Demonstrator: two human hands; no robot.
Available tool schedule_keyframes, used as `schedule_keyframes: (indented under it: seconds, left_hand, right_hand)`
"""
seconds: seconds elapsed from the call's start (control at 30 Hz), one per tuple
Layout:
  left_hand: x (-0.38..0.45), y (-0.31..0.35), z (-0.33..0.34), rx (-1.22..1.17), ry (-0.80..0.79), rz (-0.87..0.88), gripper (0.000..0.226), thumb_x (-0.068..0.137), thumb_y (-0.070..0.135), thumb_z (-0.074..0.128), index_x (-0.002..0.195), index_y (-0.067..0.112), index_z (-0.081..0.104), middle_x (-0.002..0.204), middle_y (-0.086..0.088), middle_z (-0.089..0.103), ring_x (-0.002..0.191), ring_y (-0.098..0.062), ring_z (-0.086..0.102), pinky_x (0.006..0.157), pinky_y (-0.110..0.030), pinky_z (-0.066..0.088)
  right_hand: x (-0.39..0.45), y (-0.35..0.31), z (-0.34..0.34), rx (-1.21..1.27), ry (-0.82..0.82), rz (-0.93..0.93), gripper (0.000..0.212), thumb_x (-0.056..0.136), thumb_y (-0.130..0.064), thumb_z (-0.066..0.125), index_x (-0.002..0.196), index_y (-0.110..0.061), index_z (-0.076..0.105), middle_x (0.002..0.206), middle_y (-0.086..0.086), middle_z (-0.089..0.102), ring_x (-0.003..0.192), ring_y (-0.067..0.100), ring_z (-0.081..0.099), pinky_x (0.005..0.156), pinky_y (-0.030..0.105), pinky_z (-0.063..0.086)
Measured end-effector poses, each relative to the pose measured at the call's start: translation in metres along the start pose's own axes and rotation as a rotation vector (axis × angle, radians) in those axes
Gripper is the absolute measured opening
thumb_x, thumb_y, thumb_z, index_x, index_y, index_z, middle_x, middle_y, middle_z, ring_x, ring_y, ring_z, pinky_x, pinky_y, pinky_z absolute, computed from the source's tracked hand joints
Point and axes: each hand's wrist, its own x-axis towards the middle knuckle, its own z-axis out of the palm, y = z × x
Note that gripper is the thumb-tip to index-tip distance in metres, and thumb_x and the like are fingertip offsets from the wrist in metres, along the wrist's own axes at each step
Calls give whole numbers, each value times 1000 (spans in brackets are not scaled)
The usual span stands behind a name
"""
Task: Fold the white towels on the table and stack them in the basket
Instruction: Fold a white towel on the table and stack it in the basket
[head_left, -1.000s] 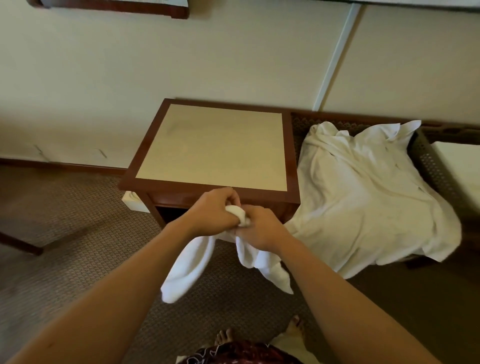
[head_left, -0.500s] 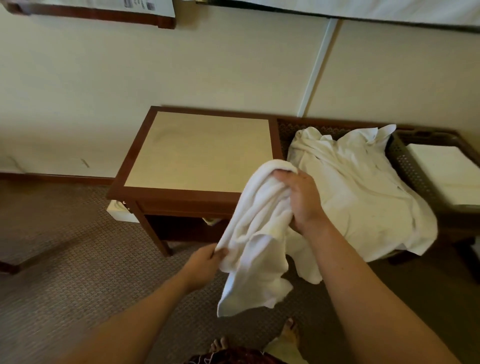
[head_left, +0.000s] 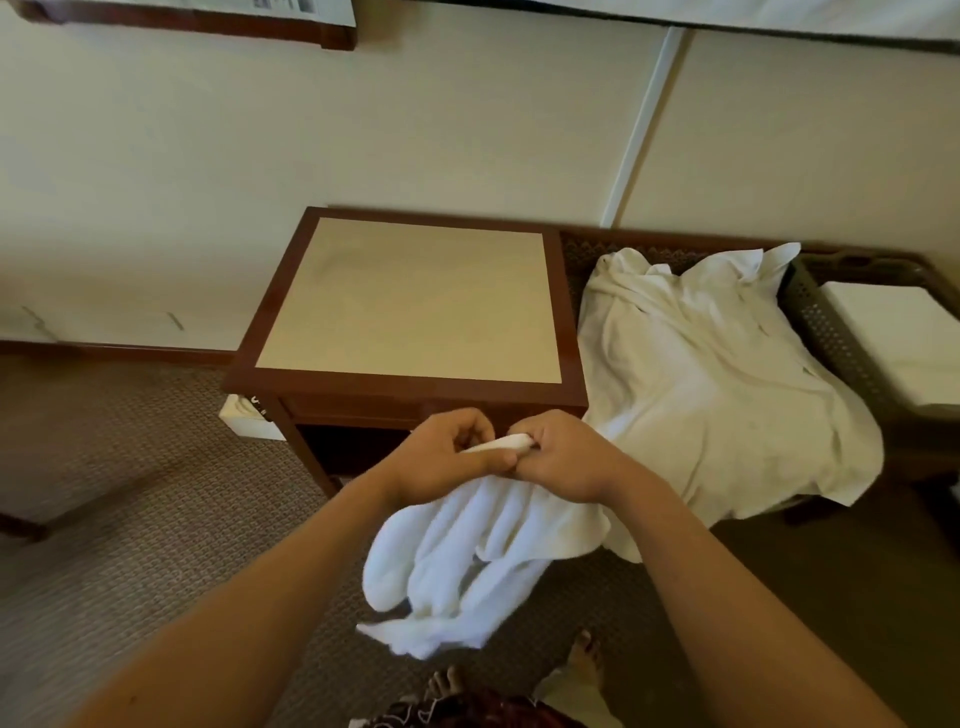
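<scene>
we count two hands, both pinching one white towel (head_left: 457, 561): our left hand (head_left: 441, 457) and right hand (head_left: 561, 457) meet fingers curled on its top edge, the cloth hanging below over the carpet. beyond stands one wooden table (head_left: 415, 389); right of it one rumpled white towel pile (head_left: 717, 395), then one basket (head_left: 831, 332) holding folded towels (head_left: 904, 338).
</scene>
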Motion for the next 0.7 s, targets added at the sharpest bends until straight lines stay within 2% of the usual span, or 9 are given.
schedule_keyframes:
  seconds: [0.1, 0.2, 0.3, 0.33, 0.4, 0.5, 0.57, 0.63, 0.7]
  left_hand:
    - [-16, -31, 3, 61, -92, -85, 47, 78, 66, 73, 102, 26, 70, 93, 11, 72, 83, -4, 66, 73, -21, 52]
    - [-40, -87, -9, 323, -202, -273, 71, 69, 88, 64, 116, 35, 71, 112, 13, 72, 102, -10, 67, 92, -40, 55]
    - [-63, -131, -32, 586, -138, -520, 49, 82, 70, 67, 112, 31, 68, 108, 8, 70, 97, -15, 66, 88, -38, 54]
    - [-65, -136, -36, 642, -49, -551, 35, 88, 61, 66, 106, 30, 65, 101, 9, 69, 91, -13, 65, 83, -36, 55]
    - [-59, -125, -41, 673, 71, -502, 25, 92, 54, 65, 95, 29, 62, 89, 9, 66, 81, -11, 63, 76, -37, 55]
    - [-37, -76, -30, 592, -2, -312, 19, 86, 46, 72, 83, 29, 62, 80, 8, 66, 75, -10, 63, 69, -38, 54]
    - [-25, -41, -14, 562, -81, -156, 14, 83, 38, 74, 84, 27, 66, 79, 9, 66, 74, -8, 62, 69, -38, 53]
    - [-14, -19, -4, 541, -163, -28, 8, 86, 26, 70, 93, 28, 69, 84, 12, 66, 74, -5, 60, 69, -33, 50]
    - [-7, -14, -4, 468, -222, -14, 17, 85, 15, 68, 96, 27, 66, 91, 8, 65, 78, -10, 59, 69, -32, 49]
  right_hand:
    - [-5, -1, -1, 109, -25, -82, 25, 90, -21, 77, 72, -10, 63, 65, -2, 52, 62, 8, 47, 62, 28, 37]
    - [-9, 4, -14, 342, 113, -67, 23, 91, -15, 76, 75, -4, 64, 70, 8, 53, 66, 21, 50, 64, 33, 40]
    - [-9, 6, -29, 420, 253, 45, 11, 90, -20, 78, 91, -10, 74, 82, 3, 68, 76, 19, 64, 70, 32, 50]
    - [-6, 11, -30, 302, 265, 119, 21, 88, -24, 80, 106, -16, 74, 96, -1, 71, 89, 16, 68, 77, 29, 50]
    - [0, 23, -26, -44, 189, 259, 81, 82, -34, 85, 151, -18, 45, 143, -2, 57, 130, 20, 56, 99, 27, 43]
    - [7, 27, 9, -187, -32, 219, 128, 73, -39, 90, 163, -34, -2, 158, 3, 43, 140, 22, 47, 110, 34, 43]
    - [14, 26, 37, -215, -171, 131, 120, 74, -35, 89, 161, -41, 7, 137, 0, 63, 120, 18, 62, 101, 40, 52]
    - [22, 23, 52, -174, -200, 52, 72, 81, -27, 83, 144, -35, 50, 118, -5, 70, 105, 16, 66, 93, 44, 56]
    - [27, 22, 50, -103, -142, 52, 20, 87, -22, 78, 106, -24, 70, 96, -4, 72, 89, 14, 67, 85, 44, 57]
